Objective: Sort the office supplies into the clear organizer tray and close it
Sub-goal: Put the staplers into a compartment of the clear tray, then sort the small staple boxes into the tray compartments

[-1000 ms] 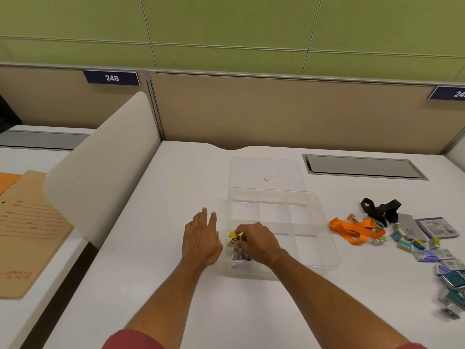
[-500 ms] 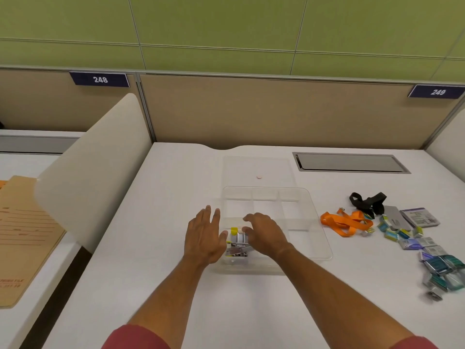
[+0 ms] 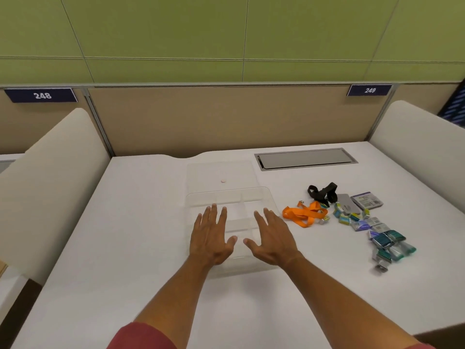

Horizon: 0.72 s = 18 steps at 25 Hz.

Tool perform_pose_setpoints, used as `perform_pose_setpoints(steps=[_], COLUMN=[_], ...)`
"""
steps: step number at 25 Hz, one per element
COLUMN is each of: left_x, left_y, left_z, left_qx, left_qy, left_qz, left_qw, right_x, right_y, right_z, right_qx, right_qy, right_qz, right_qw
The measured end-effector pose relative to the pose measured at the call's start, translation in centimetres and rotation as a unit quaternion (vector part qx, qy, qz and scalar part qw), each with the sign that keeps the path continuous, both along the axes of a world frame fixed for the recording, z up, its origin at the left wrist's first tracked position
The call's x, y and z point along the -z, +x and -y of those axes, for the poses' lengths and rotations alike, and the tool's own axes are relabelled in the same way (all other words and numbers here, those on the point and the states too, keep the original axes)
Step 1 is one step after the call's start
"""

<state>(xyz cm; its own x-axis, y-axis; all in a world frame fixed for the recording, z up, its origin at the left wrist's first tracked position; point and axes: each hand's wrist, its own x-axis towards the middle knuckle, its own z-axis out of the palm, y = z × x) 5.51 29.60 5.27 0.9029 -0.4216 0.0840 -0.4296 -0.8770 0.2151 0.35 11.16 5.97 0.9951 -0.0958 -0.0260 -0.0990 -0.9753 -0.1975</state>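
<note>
The clear organizer tray (image 3: 254, 197) sits mid-desk, thin glossy plastic split into rectangular compartments, its flat lid (image 3: 221, 172) lying just behind it. Over its near half, the left hand (image 3: 210, 238) and right hand (image 3: 273, 239) are spread flat, fingers straight, holding nothing. To the right lie an orange lanyard (image 3: 304, 215), a black strap (image 3: 323, 193) and small boxes (image 3: 387, 241). The white desk (image 3: 125, 248) is smooth and matte, with a grey metal hatch (image 3: 305, 159), beige partitions and a green panelled wall (image 3: 226, 34).
</note>
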Motion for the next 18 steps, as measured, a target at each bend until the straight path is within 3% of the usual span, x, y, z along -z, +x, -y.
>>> perform_pose_setpoints(steps=[7,18], left_x=[0.4,1.6], left_y=[-1.2,-3.7], left_z=[8.2,22.5], left_qx=[0.038,0.068], left_qy=[0.008,0.025], left_qz=[0.007,-0.025], left_qw=[0.999,0.997], right_x=[0.5,2.1], right_y=[-3.1,-5.5], right_z=[8.0,21.8], right_qx=[0.044,0.088], right_qy=[-0.007,-0.001], right_qz=[0.022,-0.03], right_qw=[0.999,0.996])
